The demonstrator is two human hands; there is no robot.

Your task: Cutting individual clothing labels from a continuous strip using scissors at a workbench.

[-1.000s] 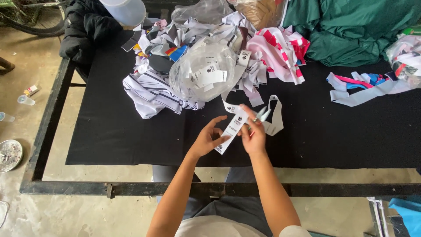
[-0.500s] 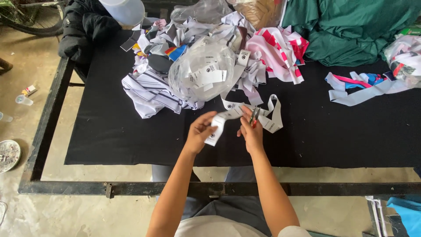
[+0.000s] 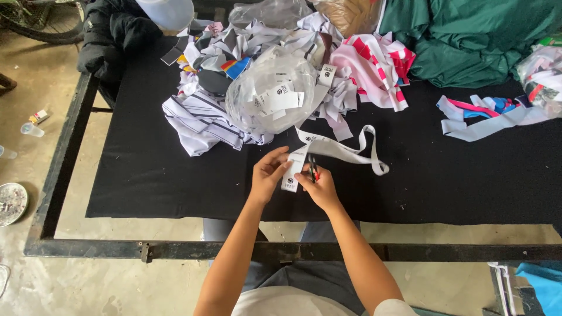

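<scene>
Being lowered from a raised position, the white label strip (image 3: 304, 153) is now being pinched by the left hand (image 3: 268, 174) and snipped with small scissors (image 3: 312, 168) gripped in the right hand (image 3: 319, 188), hands together.

Hands (image 3: 293, 178) — white label strip (image 3: 336, 149)

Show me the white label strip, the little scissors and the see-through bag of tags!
white label strip (image 3: 345, 153), head view, middle of ribbon.
small scissors (image 3: 312, 167), head view, blades.
clear bag of tags (image 3: 272, 93), head view, bag's front.

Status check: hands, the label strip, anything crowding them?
Left hand pinching white label strip. Right hand working small snips on it. Clear bag of labels just beyond, not touching.
</scene>
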